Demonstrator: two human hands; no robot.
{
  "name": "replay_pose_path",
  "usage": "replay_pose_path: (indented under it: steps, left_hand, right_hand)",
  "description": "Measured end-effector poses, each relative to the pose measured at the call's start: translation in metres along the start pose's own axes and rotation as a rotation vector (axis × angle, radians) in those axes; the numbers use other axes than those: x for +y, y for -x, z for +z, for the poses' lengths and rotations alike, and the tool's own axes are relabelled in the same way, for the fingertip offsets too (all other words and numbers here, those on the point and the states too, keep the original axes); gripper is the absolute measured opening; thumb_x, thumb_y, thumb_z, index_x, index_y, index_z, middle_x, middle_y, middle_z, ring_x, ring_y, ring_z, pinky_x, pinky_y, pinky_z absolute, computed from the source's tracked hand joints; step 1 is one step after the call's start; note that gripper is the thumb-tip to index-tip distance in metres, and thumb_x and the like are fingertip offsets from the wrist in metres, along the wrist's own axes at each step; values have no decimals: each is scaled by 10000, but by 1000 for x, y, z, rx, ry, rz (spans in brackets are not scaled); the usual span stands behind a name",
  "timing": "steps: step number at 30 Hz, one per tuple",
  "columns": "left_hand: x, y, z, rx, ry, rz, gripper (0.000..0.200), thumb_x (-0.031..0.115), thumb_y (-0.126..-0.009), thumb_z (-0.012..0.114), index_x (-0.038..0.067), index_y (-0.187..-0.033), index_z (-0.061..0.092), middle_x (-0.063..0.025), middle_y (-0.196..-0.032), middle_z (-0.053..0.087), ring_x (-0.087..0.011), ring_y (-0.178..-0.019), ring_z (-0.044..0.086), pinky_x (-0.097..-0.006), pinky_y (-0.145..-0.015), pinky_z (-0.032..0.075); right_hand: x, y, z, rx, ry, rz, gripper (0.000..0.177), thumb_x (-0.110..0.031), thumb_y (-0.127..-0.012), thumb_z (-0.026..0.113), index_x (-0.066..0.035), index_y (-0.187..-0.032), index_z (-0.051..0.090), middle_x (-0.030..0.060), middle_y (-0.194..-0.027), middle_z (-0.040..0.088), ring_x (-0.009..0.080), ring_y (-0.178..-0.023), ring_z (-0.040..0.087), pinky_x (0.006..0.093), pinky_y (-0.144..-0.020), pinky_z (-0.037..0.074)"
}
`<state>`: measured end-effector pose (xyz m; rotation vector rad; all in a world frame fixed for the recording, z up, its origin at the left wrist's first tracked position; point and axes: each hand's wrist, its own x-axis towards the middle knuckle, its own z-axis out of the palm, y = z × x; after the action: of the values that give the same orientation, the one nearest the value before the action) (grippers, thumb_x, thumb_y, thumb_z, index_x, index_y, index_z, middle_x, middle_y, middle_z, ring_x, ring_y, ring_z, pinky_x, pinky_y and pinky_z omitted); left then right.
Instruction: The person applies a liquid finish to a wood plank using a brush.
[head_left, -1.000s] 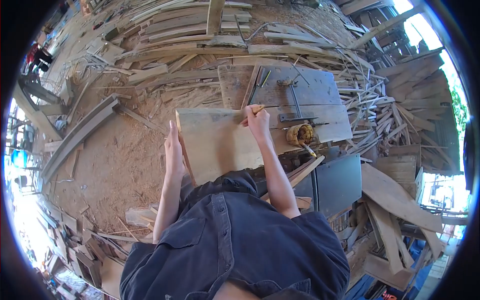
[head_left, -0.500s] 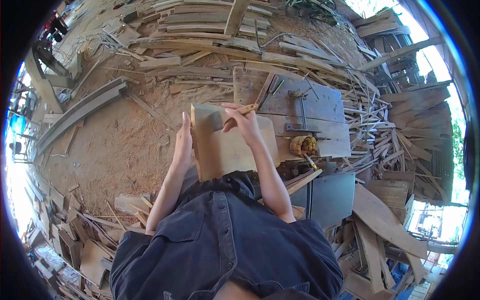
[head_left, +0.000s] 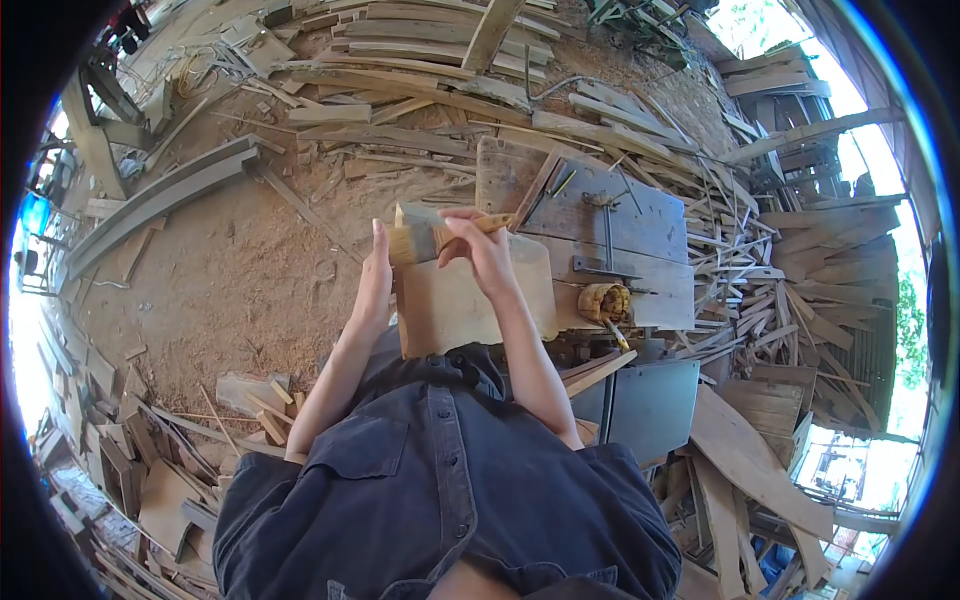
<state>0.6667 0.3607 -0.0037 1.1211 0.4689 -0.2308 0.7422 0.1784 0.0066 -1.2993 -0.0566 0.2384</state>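
In my right hand [head_left: 482, 256] is a wide paintbrush [head_left: 424, 238], gripped round its wooden handle. Its pale bristles point left and lie over the left end of a light wooden board [head_left: 475, 303] in front of my body. My left hand [head_left: 374, 280] stands along the board's left edge, its fingers straight and close together, near the bristle tips. The board's right part reaches over the wooden workbench [head_left: 650, 222].
On the bench's right side stands a brown-stained pot [head_left: 604, 302] with a stick-like handle leaning out. A metal clamp [head_left: 606, 235] lies behind it. Wood offcuts [head_left: 430, 75] cover the ground behind, and a grey metal box [head_left: 655, 405] is at right.
The brush has moved left across the board, its bristles now at the left edge by my left hand. The whole view has shifted slightly.
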Motion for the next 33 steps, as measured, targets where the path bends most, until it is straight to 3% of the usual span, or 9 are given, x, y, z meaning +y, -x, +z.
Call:
replay_pose_path:
  steps: [4,8,12,18,22,25,29,31,33]
  left_hand:
    - [1,3,2,21,66,25,787,670,-1088,327,-12,-1313,647,-86,-1149,699,-130,-1008,651,-276,-881,526]
    - [1,2,4,-12,40,25,785,665,-1088,338,-19,-1339,630,-102,-1202,687,-146,-1063,652,-292,-924,528]
    - [6,5,18,91,59,36,808,675,-1084,339,-31,-1356,622,-112,-1195,694,-156,-1066,654,-297,-914,528]
    - [-4,-3,7,105,-28,8,761,683,-1080,347,18,-1150,711,-48,-998,707,-128,-899,657,-286,-806,524]
    - [-15,-10,2,117,-38,4,762,685,-1079,342,24,-1140,716,-48,-987,714,-123,-854,667,-281,-751,537]
    - [0,6,19,79,41,67,745,657,-1087,359,10,-1213,707,-78,-1067,731,-136,-895,699,-280,-799,564]
    - [0,11,19,73,60,39,725,626,-1098,367,1,-1292,681,-102,-1145,732,-150,-974,711,-291,-884,569]
    - [2,11,17,78,-11,41,715,619,-1101,370,5,-1316,668,-105,-1160,730,-158,-983,708,-287,-905,560]
    - [-24,-11,-2,94,-51,33,707,617,-1102,373,10,-1292,680,-85,-1101,727,-138,-935,691,-275,-855,550]
  right_hand:
    - [24,-8,-39,341,829,-457,187,-109,-1019,645,28,-1123,719,81,-958,717,207,-633,715,321,-580,588]
    - [6,26,-21,-70,-228,147,220,-131,-1036,618,49,-1135,697,100,-921,711,191,-692,702,344,-563,572]
    - [34,33,-35,360,463,-85,234,-126,-1029,630,49,-1171,695,98,-918,711,178,-632,687,319,-571,579]
    - [-10,55,5,-56,-58,113,215,-140,-1051,612,27,-1136,719,58,-812,665,154,-627,697,307,-615,569]
    - [14,46,-20,225,1103,-603,207,-119,-1020,638,42,-1125,714,73,-875,689,181,-645,714,313,-605,581]
    - [-3,64,-16,-35,-159,155,214,-124,-1018,639,46,-1121,717,92,-895,706,178,-671,720,315,-615,582]
    - [32,64,-48,146,281,86,225,-142,-1039,621,43,-1138,701,119,-906,718,208,-635,723,340,-623,591]
    - [36,59,-47,338,848,-395,236,-138,-1034,622,46,-1157,705,115,-947,728,188,-684,724,304,-595,570]
    - [20,74,-29,202,344,-142,226,-131,-1037,620,47,-1149,701,114,-911,724,198,-674,726,322,-617,579]
